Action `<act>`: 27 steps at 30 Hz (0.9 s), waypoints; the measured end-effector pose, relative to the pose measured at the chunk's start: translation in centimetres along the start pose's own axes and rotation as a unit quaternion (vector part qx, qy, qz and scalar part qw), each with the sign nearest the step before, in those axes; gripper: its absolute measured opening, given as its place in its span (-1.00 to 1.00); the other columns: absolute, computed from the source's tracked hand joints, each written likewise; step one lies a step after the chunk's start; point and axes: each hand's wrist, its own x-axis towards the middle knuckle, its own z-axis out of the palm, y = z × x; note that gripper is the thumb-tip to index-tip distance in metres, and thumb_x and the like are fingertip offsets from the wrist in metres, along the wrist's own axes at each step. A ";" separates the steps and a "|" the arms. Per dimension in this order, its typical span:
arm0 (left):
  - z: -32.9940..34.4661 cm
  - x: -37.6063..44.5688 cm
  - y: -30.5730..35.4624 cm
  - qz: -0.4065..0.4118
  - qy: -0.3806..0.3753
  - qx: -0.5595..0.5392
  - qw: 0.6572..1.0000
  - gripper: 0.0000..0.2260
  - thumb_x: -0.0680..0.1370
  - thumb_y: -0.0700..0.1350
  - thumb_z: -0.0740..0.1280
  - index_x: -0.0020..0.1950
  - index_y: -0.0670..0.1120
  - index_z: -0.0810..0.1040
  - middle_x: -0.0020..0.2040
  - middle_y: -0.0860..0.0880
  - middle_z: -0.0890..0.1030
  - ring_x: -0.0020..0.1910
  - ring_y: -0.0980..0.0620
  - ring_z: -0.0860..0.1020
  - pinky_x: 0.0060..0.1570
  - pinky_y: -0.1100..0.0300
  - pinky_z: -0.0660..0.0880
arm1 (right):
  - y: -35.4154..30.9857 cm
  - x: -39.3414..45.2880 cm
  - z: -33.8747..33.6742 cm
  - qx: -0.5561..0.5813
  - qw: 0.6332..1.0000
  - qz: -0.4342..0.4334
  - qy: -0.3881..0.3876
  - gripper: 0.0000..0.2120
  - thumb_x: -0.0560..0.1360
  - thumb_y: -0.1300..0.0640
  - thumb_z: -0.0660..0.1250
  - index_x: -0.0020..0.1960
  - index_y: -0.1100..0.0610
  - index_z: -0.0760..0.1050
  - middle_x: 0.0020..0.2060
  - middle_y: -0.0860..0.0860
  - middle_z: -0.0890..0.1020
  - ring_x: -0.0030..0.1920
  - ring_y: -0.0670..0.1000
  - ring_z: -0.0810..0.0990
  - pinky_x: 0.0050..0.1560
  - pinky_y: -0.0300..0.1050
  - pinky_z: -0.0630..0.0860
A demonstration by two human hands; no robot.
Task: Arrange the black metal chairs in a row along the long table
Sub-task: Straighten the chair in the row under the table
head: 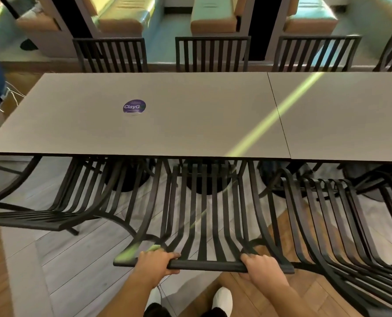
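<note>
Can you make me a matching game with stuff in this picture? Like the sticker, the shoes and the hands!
Things:
1. sticker
2. shoes
3. left hand
4. far chairs

Places:
A. on the floor
B. on the tabletop
C. across the long table
D. gripping the top rail of the near chair

Pairs: 1-B, 2-A, 3-D, 4-C

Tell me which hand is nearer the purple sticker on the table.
Left. The left hand grips the chair's top rail almost straight below the purple sticker; the right hand grips it farther right.
</note>
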 end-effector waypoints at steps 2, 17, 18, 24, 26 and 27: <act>-0.5 0.5 0.3 0.001 -0.001 0.001 1.000 -0.50 0.60 0.35 0.22 0.54 0.37 0.26 0.33 0.02 0.52 0.34 -0.07 0.48 0.30 -0.09 0.41 | 0.6 0.3 -0.3 -0.016 1.000 -0.002 0.007 -0.78 0.66 -0.12 0.23 0.25 -0.09 0.48 0.09 -0.10 0.64 0.04 -0.08 0.64 0.08 -0.17 0.54; -4.8 5.0 2.1 -0.019 0.040 -0.035 0.998 -0.56 0.61 0.26 0.28 0.50 0.33 0.37 0.22 0.09 0.59 0.27 -0.04 0.54 0.35 -0.11 0.36 | 3.2 4.5 -3.8 -0.048 0.998 0.011 0.044 -0.79 0.65 -0.01 0.28 0.28 -0.11 0.48 0.05 -0.11 0.62 0.02 -0.11 0.63 0.10 -0.20 0.54; -5.2 5.3 2.0 -0.019 0.042 -0.047 0.998 -0.57 0.61 0.25 0.30 0.49 0.33 0.39 0.19 0.10 0.60 0.25 -0.03 0.54 0.36 -0.11 0.35 | 3.2 5.0 -4.3 -0.046 0.998 0.009 0.047 -0.80 0.65 0.00 0.28 0.27 -0.09 0.48 0.03 -0.11 0.61 0.01 -0.11 0.62 0.09 -0.20 0.54; -6.7 6.5 1.4 -0.003 0.015 -0.054 0.998 -0.57 0.62 0.22 0.30 0.49 0.33 0.37 0.13 0.09 0.58 0.21 -0.04 0.55 0.37 -0.16 0.32 | 3.5 6.6 -5.4 -0.047 0.998 0.003 0.047 -0.81 0.66 0.01 0.27 0.26 -0.06 0.48 0.03 -0.10 0.60 0.02 -0.07 0.62 0.12 -0.15 0.56; -6.6 6.6 1.2 0.003 0.012 -0.054 0.998 -0.57 0.62 0.22 0.30 0.50 0.34 0.36 0.13 0.09 0.59 0.21 -0.04 0.56 0.38 -0.18 0.32 | 3.6 6.6 -5.2 -0.046 0.998 0.002 0.047 -0.80 0.66 0.00 0.27 0.27 -0.06 0.48 0.03 -0.10 0.61 0.02 -0.08 0.62 0.12 -0.16 0.56; -6.5 6.6 1.1 0.008 0.013 -0.058 0.998 -0.57 0.62 0.22 0.30 0.50 0.33 0.36 0.11 0.09 0.59 0.21 -0.04 0.56 0.39 -0.20 0.32 | 3.6 6.7 -5.1 -0.046 0.998 0.003 0.048 -0.80 0.66 0.00 0.28 0.28 -0.06 0.48 0.03 -0.10 0.61 0.02 -0.08 0.63 0.12 -0.16 0.57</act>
